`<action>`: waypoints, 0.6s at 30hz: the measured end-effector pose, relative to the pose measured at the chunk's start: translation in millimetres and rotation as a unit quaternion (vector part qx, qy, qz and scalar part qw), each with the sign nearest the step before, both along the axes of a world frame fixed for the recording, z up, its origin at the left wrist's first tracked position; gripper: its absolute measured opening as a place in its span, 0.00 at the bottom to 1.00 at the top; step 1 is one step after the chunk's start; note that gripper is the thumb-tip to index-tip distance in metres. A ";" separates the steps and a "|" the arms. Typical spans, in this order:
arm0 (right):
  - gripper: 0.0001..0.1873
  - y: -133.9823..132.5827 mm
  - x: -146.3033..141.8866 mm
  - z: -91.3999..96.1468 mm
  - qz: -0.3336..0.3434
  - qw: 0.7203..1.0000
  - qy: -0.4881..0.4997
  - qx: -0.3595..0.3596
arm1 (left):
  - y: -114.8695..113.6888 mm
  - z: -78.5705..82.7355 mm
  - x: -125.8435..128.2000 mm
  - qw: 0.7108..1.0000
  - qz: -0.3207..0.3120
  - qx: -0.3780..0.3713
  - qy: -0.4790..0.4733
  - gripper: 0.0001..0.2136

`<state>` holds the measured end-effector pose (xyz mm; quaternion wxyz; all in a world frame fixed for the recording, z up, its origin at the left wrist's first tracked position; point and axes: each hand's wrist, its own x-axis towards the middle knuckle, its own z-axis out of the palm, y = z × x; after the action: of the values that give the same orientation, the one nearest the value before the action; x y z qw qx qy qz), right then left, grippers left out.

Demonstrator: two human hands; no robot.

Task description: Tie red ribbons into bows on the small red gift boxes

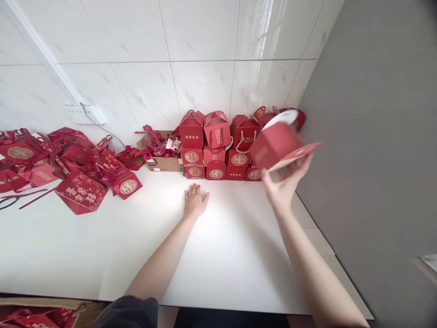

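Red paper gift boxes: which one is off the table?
The red paper gift box held tilted in the right hand, flap open; the rest stand stacked or lie on the white table.

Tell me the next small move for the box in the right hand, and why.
Probably level the box and set it at the right end of the stack. The right hand holds it tilted in the air just beside that stack, with a flap sticking out, and the left hand lies flat on the table.
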<state>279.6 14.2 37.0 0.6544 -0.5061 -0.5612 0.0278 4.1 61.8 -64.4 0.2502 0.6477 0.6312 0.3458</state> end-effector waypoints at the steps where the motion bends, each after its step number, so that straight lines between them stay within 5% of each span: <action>1: 0.59 -13.1 -14.5 -15.0 0.077 0.996 0.046 -0.012 | -4.8 1.5 0.0 0.999 -0.027 0.003 -0.044 0.30; 4: 0.61 -35.4 -49.8 -62.1 0.274 0.954 0.072 -0.099 | -15.7 6.0 0.6 0.980 -0.082 0.003 -0.183 0.30; 8: 0.60 -36.8 -62.5 -102.3 0.411 0.895 0.005 -0.172 | -21.5 12.0 3.1 0.939 -0.111 -0.024 -0.325 0.40; 14: 0.54 -38.8 -50.7 -107.1 0.416 0.883 -0.063 -0.210 | -31.6 24.8 9.1 0.868 -0.177 -0.128 -0.445 0.30; 18: 0.58 -40.6 -46.9 -106.9 0.403 0.889 -0.057 -0.211 | -36.7 31.6 11.9 0.874 -0.183 -0.154 -0.423 0.26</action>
<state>232.7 -26.5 -69.8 0.4314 -0.3635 -0.7342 0.3777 16.0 25.1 -32.8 0.6485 0.4970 0.3809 0.4330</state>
